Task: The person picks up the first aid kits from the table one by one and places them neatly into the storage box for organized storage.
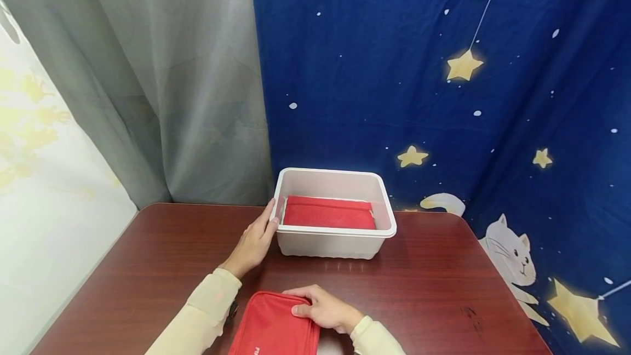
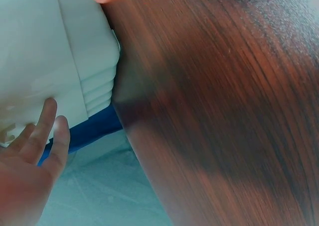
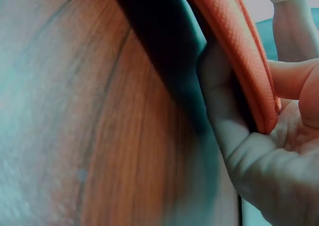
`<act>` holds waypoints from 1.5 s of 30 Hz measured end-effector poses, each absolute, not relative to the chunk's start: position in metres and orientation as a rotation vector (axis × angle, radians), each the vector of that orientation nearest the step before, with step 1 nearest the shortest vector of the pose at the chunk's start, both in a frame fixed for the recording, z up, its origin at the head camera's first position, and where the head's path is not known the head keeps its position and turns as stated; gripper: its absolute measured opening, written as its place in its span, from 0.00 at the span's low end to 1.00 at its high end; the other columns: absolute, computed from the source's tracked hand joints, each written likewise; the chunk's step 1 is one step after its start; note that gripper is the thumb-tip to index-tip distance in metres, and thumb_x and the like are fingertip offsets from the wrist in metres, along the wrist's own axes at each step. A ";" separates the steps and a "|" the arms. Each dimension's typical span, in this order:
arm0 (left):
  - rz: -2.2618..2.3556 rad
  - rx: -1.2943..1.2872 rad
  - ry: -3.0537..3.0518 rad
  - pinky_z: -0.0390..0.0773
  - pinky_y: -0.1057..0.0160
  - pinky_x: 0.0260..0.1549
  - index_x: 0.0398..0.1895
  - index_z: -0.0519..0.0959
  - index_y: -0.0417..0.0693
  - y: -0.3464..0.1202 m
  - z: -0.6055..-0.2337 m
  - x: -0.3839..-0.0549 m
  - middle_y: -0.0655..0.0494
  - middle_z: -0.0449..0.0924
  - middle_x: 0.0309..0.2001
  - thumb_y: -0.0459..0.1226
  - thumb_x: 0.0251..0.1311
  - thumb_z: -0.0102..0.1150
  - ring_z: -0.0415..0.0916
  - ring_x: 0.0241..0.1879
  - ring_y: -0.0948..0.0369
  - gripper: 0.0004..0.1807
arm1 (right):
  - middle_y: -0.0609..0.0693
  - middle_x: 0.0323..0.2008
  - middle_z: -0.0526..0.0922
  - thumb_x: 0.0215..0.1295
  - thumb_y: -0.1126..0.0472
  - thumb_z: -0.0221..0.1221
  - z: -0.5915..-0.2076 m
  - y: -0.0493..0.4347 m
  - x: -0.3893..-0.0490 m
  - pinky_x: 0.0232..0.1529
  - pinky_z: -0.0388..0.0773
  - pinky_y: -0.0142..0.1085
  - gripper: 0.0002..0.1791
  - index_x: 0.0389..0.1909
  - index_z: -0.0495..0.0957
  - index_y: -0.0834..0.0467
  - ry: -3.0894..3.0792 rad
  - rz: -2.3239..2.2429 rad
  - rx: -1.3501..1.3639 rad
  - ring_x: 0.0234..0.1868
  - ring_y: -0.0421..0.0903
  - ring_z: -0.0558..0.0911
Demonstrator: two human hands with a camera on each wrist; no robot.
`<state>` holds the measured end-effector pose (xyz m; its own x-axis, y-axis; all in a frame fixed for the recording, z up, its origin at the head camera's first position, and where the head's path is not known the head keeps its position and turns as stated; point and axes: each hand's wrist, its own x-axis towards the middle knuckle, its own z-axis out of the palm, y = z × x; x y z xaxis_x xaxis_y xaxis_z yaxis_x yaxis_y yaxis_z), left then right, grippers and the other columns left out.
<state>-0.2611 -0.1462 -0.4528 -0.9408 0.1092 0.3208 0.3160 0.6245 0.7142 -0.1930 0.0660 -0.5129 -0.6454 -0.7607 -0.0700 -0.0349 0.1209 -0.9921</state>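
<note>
A red zippered pouch (image 1: pixel 276 325) with white letters, partly cut off, is near the front of the table in the head view. My right hand (image 1: pixel 325 308) grips its upper right corner, thumb on top and fingers underneath; the right wrist view shows the pouch's edge (image 3: pixel 244 61) between thumb and fingers. Farther back stands a white plastic bin (image 1: pixel 325 242), with a flat red fabric item (image 1: pixel 327 212) lying inside. My left hand (image 1: pixel 253 242) touches the bin's left side near the rim. Its fingers (image 2: pixel 47 116) look straight against the bin wall in the left wrist view.
The brown wood-grain table (image 1: pixel 429 284) reaches back to a grey curtain (image 1: pixel 212 81) and a blue star-patterned curtain (image 1: pixel 355 70). A white panel (image 1: pixel 49 207) borders the left side. A small dark object (image 1: pixel 233 310) shows beside the left sleeve.
</note>
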 end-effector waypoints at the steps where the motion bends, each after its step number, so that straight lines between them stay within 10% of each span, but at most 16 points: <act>1: -1.217 -0.349 -2.601 0.61 0.48 0.61 0.72 0.49 0.60 -0.146 -0.453 -0.261 0.56 0.56 0.69 0.50 0.69 0.36 0.58 0.65 0.57 0.29 | 0.47 0.44 0.80 0.62 0.66 0.53 -0.512 0.067 -0.193 0.36 0.76 0.28 0.21 0.58 0.72 0.57 1.812 -1.580 -0.772 0.34 0.35 0.77; 45: -1.224 -0.369 -2.584 0.62 0.48 0.60 0.72 0.49 0.61 -0.148 -0.455 -0.262 0.55 0.57 0.68 0.50 0.69 0.37 0.59 0.64 0.57 0.29 | 0.57 0.49 0.79 0.68 0.62 0.48 -0.431 0.126 -0.213 0.44 0.78 0.39 0.22 0.62 0.67 0.55 1.845 -1.693 -0.752 0.40 0.51 0.83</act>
